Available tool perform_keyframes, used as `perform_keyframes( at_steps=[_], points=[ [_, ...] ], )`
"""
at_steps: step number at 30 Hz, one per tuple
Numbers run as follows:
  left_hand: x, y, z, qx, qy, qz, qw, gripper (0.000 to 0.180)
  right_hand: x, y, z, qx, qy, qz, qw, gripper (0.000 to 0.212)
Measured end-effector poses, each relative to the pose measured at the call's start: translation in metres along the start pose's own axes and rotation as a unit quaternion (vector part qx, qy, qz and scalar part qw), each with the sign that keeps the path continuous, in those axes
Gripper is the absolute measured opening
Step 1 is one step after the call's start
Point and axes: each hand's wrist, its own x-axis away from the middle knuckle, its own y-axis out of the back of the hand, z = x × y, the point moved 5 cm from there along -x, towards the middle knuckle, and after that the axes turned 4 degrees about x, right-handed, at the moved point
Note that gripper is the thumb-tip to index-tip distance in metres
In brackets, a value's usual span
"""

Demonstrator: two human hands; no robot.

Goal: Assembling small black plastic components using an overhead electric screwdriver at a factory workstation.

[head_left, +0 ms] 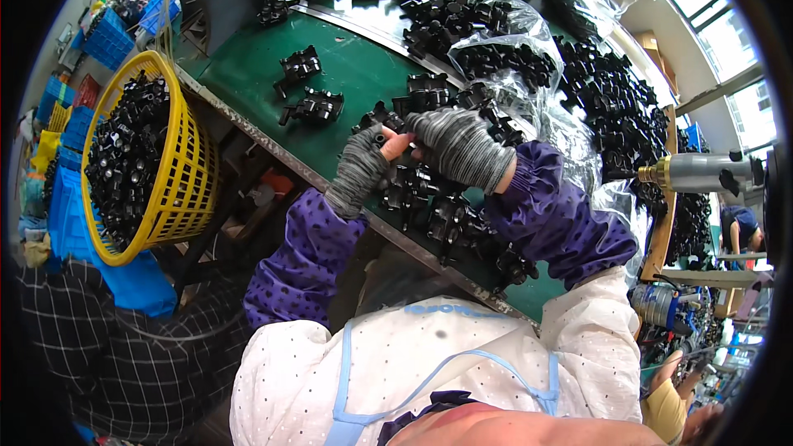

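My left hand (362, 163), in a grey striped fingerless glove, is closed with its thumb bent toward the right hand. It pinches a small black moulded part (378, 118), mostly hidden by the fingers. My right hand (462, 145), gloved alike, meets it from the right, its fingertips closed on the same part. Just beyond the hands a black part (427, 91) lies on the green tabletop (248, 58). Two more parts, one upper (299, 66) and one lower (315, 106), rest to the left. Several others (446, 219) lie close under my right wrist.
A yellow basket (186, 173) full of black parts stands left of the table. A metal strip (363, 33) crosses the tabletop. Beyond it are heaped black parts (611, 99) and clear plastic bags (512, 25). A grey cylindrical tool (702, 173) juts in at right. Other people are at far right.
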Motion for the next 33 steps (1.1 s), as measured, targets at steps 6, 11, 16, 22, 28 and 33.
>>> perform_keyframes(
  at_steps=[6, 11, 16, 22, 28, 33],
  points=[
    [-0.002, -0.015, 0.004, -0.120, -0.049, 0.024, 0.991, 0.027, 0.012, 0.003, -0.003, -0.115, 0.014, -0.057, 0.992, 0.025],
    [0.001, -0.016, -0.003, -0.333, -0.110, 0.037, 0.936, 0.029, 0.012, -0.013, 0.001, -0.083, -0.054, 0.111, 0.989, 0.022],
    [0.004, -0.021, 0.010, -0.136, 0.049, 0.098, 0.985, 0.028, 0.012, -0.006, 0.015, 0.008, -0.073, 0.258, 0.963, 0.046],
    [0.007, -0.021, 0.006, 0.023, 0.112, 0.162, 0.980, 0.024, 0.038, 0.006, 0.017, -0.015, -0.004, 0.090, 0.996, 0.036],
    [0.018, -0.010, 0.006, 0.032, 0.130, 0.158, 0.978, 0.020, 0.043, 0.002, 0.023, 0.070, 0.143, -0.132, 0.978, 0.018],
    [0.019, -0.016, -0.006, -0.348, -0.346, 0.035, 0.871, 0.014, 0.026, -0.031, 0.004, -0.098, 0.014, 0.037, 0.994, 0.013]
  ],
)
